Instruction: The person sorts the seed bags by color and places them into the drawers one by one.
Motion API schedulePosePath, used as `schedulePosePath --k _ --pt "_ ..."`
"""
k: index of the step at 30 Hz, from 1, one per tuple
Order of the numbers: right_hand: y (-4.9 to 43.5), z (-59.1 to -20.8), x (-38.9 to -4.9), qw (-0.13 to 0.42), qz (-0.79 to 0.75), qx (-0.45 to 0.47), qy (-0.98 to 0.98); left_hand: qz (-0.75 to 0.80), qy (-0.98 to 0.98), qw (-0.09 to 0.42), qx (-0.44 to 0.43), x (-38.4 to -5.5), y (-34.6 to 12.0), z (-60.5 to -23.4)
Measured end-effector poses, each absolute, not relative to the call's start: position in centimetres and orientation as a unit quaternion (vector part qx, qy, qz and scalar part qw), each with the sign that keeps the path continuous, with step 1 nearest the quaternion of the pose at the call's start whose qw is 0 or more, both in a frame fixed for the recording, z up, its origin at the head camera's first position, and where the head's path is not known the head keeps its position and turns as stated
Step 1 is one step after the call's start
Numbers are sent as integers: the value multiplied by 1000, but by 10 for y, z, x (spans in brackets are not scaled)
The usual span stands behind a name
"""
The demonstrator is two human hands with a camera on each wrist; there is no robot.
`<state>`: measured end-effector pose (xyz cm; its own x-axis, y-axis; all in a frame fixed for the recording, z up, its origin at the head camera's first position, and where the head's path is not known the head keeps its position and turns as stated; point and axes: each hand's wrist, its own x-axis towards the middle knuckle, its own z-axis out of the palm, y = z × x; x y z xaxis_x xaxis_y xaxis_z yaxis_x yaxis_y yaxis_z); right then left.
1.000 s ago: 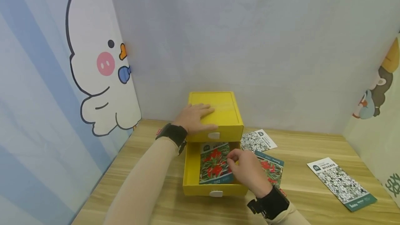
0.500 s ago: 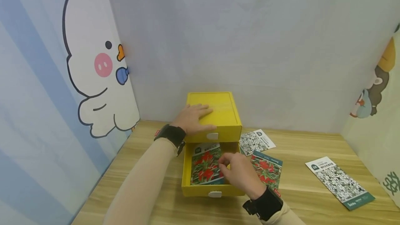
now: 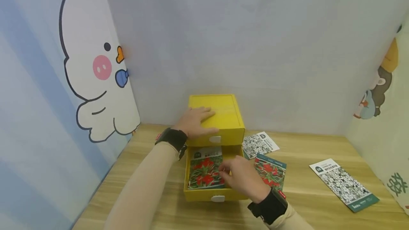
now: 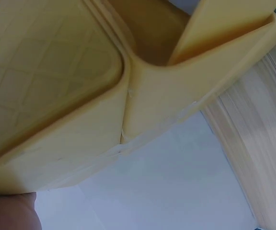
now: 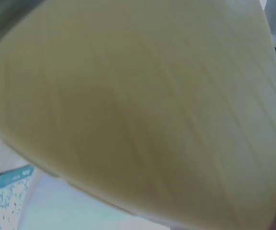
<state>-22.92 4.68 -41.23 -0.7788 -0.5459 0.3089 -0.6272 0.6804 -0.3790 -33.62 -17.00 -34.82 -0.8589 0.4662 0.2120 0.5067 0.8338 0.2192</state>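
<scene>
A small yellow drawer box (image 3: 220, 111) stands on the table, its lower drawer (image 3: 193, 195) pulled out towards me. My left hand (image 3: 195, 123) rests on the box's top and front edge, fingers straight. Inside the drawer, against its left side, lies a seed packet (image 3: 204, 171) printed with red flowers. At the packet's right edge, my right hand (image 3: 244, 175) pinches with thumb and forefinger; its other fingers are curled and partly hidden. The left wrist view has the box's yellow side (image 4: 80, 139) close up. A yellow wall (image 5: 138, 115) fills most of the right wrist view.
Right of the drawer lies another red-flower packet (image 3: 271, 169), partly behind my right hand. Behind it is a white-flower packet (image 3: 258, 144). A further white-flower packet (image 3: 343, 184) lies at the right on the wooden table (image 3: 306, 198). Fabric walls surround the table.
My right hand has moved left, and the red-flower packet has shifted left within the drawer to its left side. My left hand stays on the box. The head view has turned slightly.
</scene>
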Motion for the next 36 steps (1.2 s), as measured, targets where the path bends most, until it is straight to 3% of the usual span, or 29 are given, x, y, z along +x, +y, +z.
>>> schedulePosePath --k 11,19,29,36 --pt "67 -401 -216 123 288 279 -908 -119 -955 93 -254 -343 -172 -356" --pt "113 -393 -216 170 302 246 -905 -111 -957 82 -254 -344 -169 -354" --pt "179 -404 -223 151 243 196 -938 -121 -956 76 -256 -345 -171 -357" --pt "205 -415 -222 102 210 168 -958 -111 -959 64 -253 -342 -173 -350"
